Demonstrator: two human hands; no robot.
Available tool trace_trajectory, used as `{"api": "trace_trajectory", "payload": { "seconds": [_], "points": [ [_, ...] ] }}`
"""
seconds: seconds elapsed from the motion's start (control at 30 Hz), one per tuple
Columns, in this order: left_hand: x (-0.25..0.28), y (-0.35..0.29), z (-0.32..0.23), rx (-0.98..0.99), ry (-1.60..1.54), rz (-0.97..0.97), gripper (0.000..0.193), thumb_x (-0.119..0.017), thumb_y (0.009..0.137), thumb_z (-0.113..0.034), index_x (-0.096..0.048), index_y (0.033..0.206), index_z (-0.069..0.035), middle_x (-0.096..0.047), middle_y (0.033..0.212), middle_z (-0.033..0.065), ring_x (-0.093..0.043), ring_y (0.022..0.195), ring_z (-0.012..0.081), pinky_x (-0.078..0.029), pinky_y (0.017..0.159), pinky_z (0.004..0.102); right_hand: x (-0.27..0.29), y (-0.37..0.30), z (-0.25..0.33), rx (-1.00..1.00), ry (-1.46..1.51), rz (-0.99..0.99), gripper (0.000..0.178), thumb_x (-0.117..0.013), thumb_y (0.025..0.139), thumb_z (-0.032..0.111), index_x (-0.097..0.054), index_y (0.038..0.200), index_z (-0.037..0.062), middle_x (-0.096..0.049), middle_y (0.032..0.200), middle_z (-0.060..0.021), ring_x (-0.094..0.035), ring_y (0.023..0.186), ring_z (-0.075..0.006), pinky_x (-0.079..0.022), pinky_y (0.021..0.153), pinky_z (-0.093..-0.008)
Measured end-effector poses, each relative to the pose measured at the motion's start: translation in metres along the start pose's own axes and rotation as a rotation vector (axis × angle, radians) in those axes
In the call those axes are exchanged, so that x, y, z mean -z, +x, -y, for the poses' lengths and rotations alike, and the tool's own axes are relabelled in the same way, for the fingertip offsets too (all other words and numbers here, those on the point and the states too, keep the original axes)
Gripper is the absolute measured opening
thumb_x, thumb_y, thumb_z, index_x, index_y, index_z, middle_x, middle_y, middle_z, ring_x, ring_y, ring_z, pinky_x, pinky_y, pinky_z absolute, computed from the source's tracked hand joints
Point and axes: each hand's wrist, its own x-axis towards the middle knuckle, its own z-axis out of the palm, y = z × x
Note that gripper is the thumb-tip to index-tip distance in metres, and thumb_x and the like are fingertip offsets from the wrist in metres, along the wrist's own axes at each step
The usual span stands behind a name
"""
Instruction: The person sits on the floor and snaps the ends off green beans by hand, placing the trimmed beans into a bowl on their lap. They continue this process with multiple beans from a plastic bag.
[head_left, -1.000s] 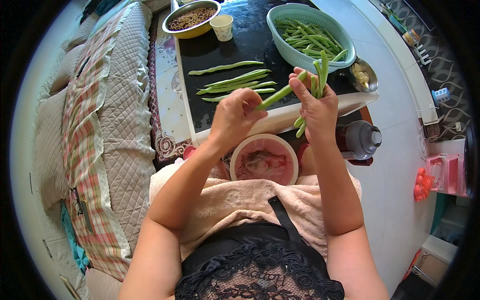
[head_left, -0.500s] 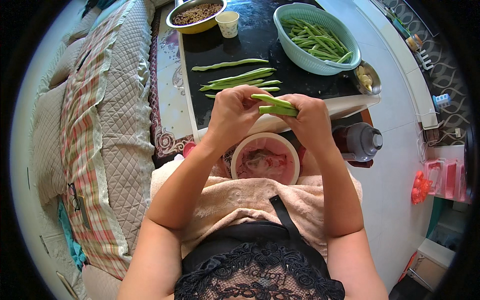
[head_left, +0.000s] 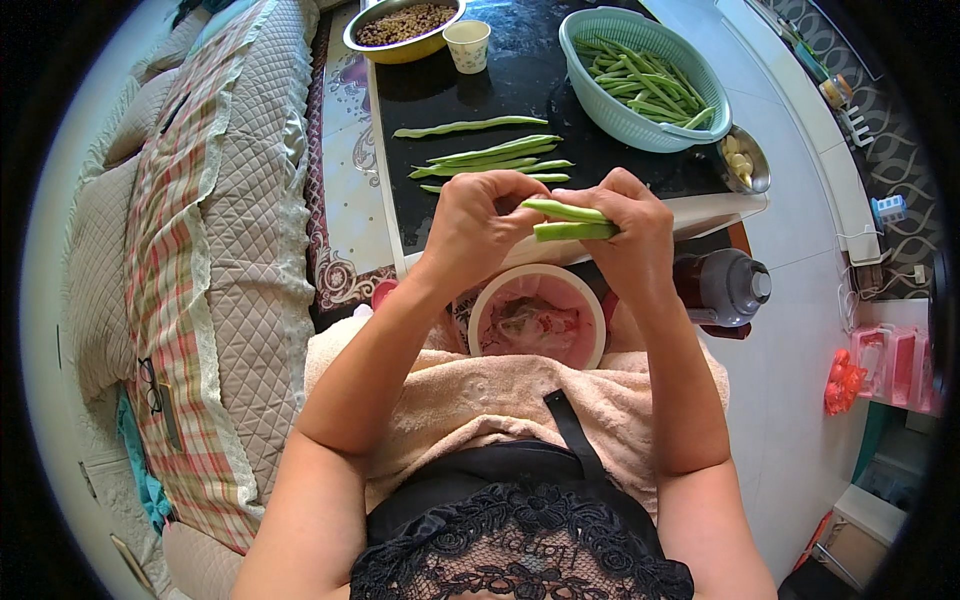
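Observation:
My right hand (head_left: 632, 225) is closed round green bean pieces (head_left: 575, 231), whose ends stick out to the left. My left hand (head_left: 487, 218) pinches at the tip of the upper piece, thumb and forefinger together. Both hands are above the near edge of the black table, over a pink bin (head_left: 485, 318) with a pale rim and some scraps inside. Several whole green beans (head_left: 490, 157) lie side by side on the table just beyond my left hand. Farther right, a light blue plastic colander (head_left: 592, 90) holds many more beans.
At the back left are a metal bowl (head_left: 408, 50) of brown beans and a patterned paper cup (head_left: 467, 47). A small steel bowl (head_left: 755, 150) with peeled garlic sits at the table's right corner. A grey-lidded bottle (head_left: 728, 287) stands right of my forearm. A quilted sofa (head_left: 245, 290) runs along the left.
My right hand has moved slightly right with the bean pieces, and my left fingers have come to the tip of the upper one. The whole view has shifted a little.

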Motion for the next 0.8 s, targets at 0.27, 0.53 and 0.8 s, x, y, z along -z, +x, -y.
{"api": "trace_trajectory", "payload": {
  "seconds": [0.27,0.53,0.8],
  "points": [
    [-0.006,0.0,0.004,0.232,-0.408,0.196,0.015,-0.061,0.093,-0.014,-0.066,0.096,0.0,-0.067,0.09,0.0044,-0.061,0.073,0.0072,-0.055,0.066,0.0243,-0.001,0.003,-0.007,-0.319,0.628,-0.176,0.016,-0.08,0.076,0.011,-0.075,0.091,0.0079,-0.066,0.077,-0.0007,-0.056,0.065,-0.0075,-0.044,0.06,-0.0233],
    [-0.006,-0.013,0.01,0.253,0.404,0.332,0.015,-0.066,0.075,-0.012,-0.07,0.081,0.001,-0.069,0.07,0.01,-0.066,0.064,0.0178,-0.053,0.066,0.0303,0.051,0.017,-0.054,-0.412,0.969,-0.68,0.02,-0.076,0.083,0.017,-0.07,0.098,0.0047,-0.066,0.076,0.0003,-0.032,0.045,-0.0005,-0.023,0.04,-0.0186],
    [-0.032,-0.026,0.044,0.142,0.73,0.483,0.014,-0.065,0.071,-0.015,-0.071,0.081,-0.007,-0.067,0.078,0.0143,-0.066,0.08,0.0321,-0.052,0.075,0.0392,0.073,0.013,-0.074,-0.345,1.093,-0.742,0.026,-0.078,0.081,0.02,-0.068,0.099,0.0037,-0.068,0.084,-0.0073,-0.035,0.045,-0.0022,-0.028,0.042,-0.0182]
  ]
}}
